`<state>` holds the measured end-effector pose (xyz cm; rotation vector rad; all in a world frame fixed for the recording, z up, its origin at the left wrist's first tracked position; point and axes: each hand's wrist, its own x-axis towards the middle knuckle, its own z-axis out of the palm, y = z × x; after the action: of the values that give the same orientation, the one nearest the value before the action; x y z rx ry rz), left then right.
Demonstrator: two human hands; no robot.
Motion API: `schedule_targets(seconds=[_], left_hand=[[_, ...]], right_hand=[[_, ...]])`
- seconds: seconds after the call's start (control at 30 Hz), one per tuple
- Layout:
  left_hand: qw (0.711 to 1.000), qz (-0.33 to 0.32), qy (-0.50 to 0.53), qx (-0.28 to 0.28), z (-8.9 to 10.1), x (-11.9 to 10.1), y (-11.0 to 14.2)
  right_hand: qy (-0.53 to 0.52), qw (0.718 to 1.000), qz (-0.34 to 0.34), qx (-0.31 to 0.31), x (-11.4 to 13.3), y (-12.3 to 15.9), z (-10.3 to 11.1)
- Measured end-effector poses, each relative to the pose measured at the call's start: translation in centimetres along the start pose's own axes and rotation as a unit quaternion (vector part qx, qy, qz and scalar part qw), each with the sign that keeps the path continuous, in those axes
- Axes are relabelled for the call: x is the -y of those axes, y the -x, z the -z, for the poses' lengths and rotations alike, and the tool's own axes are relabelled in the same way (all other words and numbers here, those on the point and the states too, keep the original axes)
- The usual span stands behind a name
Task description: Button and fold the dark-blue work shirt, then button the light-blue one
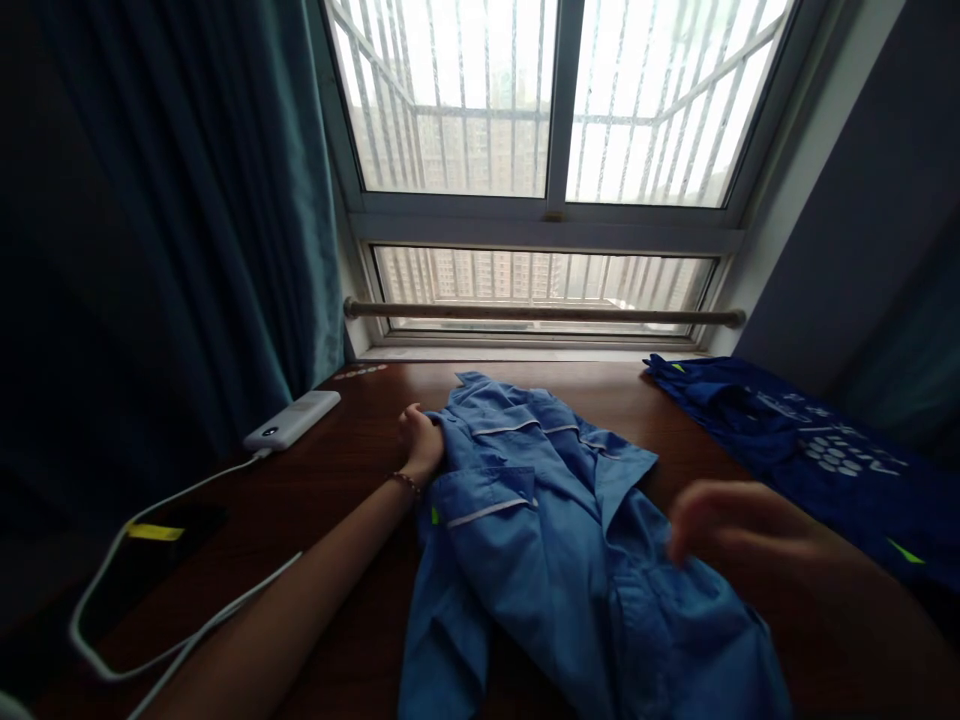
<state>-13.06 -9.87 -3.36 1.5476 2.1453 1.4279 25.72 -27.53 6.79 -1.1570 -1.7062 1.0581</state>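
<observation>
A light blue work jacket (555, 540) with white piping and flap pockets lies rumpled across the brown table. At its left edge, my left hand (420, 440) is closed, with the cloth at its fingers; a beaded bracelet circles that wrist. Over the jacket's right side, by the sleeve, my right hand (720, 515) is smeared by motion. Its fingers look bent downward, but I cannot tell whether they touch or grip the fabric.
A dark blue garment (810, 440) with white print lies at the right. On the left are a white power bank (292, 420), its white cable (180, 490) and a yellow strip (155, 532). A rail (540, 314) crosses the window behind the wooden table (360, 440); a curtain (225, 200) hangs left.
</observation>
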Motion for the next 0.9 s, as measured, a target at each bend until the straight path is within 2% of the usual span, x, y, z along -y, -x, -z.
schedule_targets(seconds=[0.07,0.13,0.17,0.23,0.3,0.37,0.43,0.5,0.57,0.67,0.73,0.83,0.9], left_hand=[[0.998,-0.015,-0.052,-0.008,-0.4,-0.9,1.5],[0.996,-0.045,-0.074,0.013,-0.7,-1.8,2.9],[0.995,-0.057,-0.070,0.031,-0.7,-2.3,3.6],[0.995,-0.059,-0.053,0.058,-0.8,-3.1,4.6],[0.996,-0.040,-0.032,0.071,-0.8,-3.7,5.6],[0.995,-0.025,-0.019,0.094,-1.1,-4.0,6.8],[0.986,-0.053,-0.015,0.157,-1.6,-4.0,8.1],[0.968,-0.110,-0.011,0.225,-2.0,-3.7,8.9],[0.947,-0.172,-0.016,0.272,-2.2,-3.4,8.9],[0.923,-0.231,-0.051,0.304,-2.1,-2.8,7.1],[0.908,-0.230,-0.056,0.345,-1.7,-2.4,4.8],[0.883,-0.196,-0.031,0.426,-0.9,-1.7,1.1],[0.873,-0.186,-0.026,0.450,-0.2,-1.2,-1.3]], right_hand=[[0.125,0.990,0.030,0.059,-1.0,-2.7,-2.1],[0.265,0.959,0.075,0.073,-3.4,-5.9,-4.1],[0.322,0.940,0.066,0.095,-4.9,-7.5,-4.9],[0.411,0.903,-0.008,0.122,-8.3,-10.4,-5.6],[0.469,0.874,-0.070,0.109,-11.1,-12.9,-4.9],[0.494,0.856,-0.125,0.088,-13.1,-15.1,-3.1],[0.503,0.845,-0.170,0.066,-14.3,-16.8,-0.6],[0.506,0.838,-0.195,0.051,-14.9,-17.8,1.9],[0.508,0.834,-0.209,0.042,-15.4,-17.9,4.0],[0.511,0.829,-0.222,0.038,-16.3,-16.8,6.3],[0.516,0.827,-0.218,0.045,-16.9,-15.3,7.3],[0.526,0.826,-0.187,0.073,-17.6,-12.2,8.2],[0.529,0.826,-0.167,0.097,-17.6,-9.7,8.4]])
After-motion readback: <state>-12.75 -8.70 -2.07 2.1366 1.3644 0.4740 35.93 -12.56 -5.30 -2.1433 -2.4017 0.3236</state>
